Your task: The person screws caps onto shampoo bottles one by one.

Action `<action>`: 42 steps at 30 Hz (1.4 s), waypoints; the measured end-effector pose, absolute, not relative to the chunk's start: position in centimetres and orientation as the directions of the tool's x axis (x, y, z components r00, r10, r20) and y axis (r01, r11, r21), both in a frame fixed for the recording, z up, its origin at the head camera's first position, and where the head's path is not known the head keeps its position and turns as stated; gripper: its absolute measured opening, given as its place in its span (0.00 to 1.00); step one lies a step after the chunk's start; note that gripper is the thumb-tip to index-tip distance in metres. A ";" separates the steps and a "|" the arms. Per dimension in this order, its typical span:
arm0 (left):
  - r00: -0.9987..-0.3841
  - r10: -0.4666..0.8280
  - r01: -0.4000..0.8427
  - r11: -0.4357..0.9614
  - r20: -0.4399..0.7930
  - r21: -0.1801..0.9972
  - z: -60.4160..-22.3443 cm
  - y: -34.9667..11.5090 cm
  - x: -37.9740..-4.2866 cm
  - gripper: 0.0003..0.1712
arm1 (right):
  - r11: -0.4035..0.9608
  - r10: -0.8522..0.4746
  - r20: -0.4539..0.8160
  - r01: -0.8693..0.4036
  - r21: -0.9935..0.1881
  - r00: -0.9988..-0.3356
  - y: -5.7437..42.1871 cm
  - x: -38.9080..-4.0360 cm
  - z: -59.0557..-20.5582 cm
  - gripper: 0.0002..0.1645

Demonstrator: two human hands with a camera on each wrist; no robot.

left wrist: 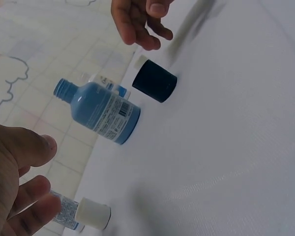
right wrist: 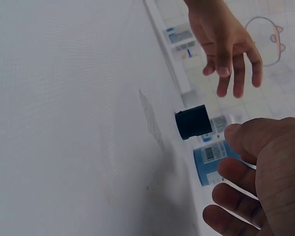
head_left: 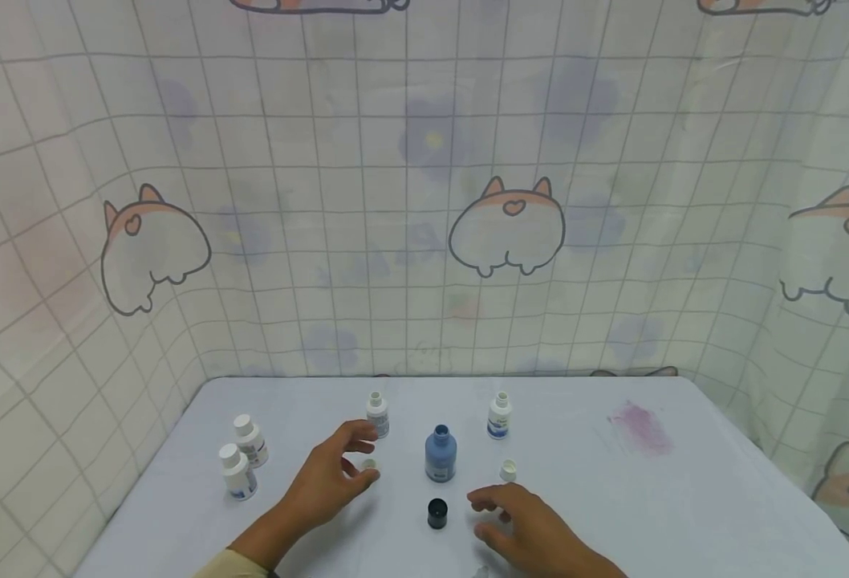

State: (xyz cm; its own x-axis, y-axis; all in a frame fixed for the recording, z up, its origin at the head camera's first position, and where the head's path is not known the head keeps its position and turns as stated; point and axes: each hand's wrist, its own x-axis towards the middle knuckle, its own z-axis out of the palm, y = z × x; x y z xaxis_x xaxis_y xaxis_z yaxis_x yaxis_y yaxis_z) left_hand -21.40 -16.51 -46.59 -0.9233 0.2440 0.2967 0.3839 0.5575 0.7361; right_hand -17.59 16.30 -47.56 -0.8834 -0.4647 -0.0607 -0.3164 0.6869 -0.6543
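Observation:
My left hand [head_left: 331, 474] hovers over the table with relaxed fingers, holding nothing. Close by it are an uncapped small white bottle [head_left: 377, 416] and a white cap [left wrist: 93, 213], partly behind the fingers in the head view. My right hand [head_left: 529, 526], also loose and holding nothing, is nearest a second white cap [head_left: 508, 470]. Between the hands an uncapped blue bottle [head_left: 440, 456] stands upright, with a black cap [head_left: 436, 514] in front of it. Farther back on the right stands another uncapped white bottle [head_left: 499, 416].
Two capped white bottles, a rear one [head_left: 251, 441] and a front one [head_left: 237, 474], stand at the table's left. A pink stain [head_left: 641, 428] marks the white table [head_left: 684, 498] at right. A patterned curtain [head_left: 367, 241] hangs behind the table.

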 end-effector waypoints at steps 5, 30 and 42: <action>-0.924 0.265 0.380 0.560 0.276 0.736 -46.9 -15.7 -21.6 0.37 | 0.677 -0.478 -0.037 -0.342 -0.652 -0.877 16.1 -17.7 -47.7 0.25; -0.927 0.308 0.361 0.580 0.214 0.731 -47.4 -12.3 -22.3 0.39 | 0.683 -0.473 -0.012 -0.358 -0.637 -0.881 14.7 -18.4 -48.2 0.24; -0.926 0.329 0.351 0.562 0.187 0.749 -47.7 -11.7 -22.7 0.39 | 0.688 -0.476 -0.016 -0.361 -0.629 -0.879 13.9 -18.6 -48.3 0.24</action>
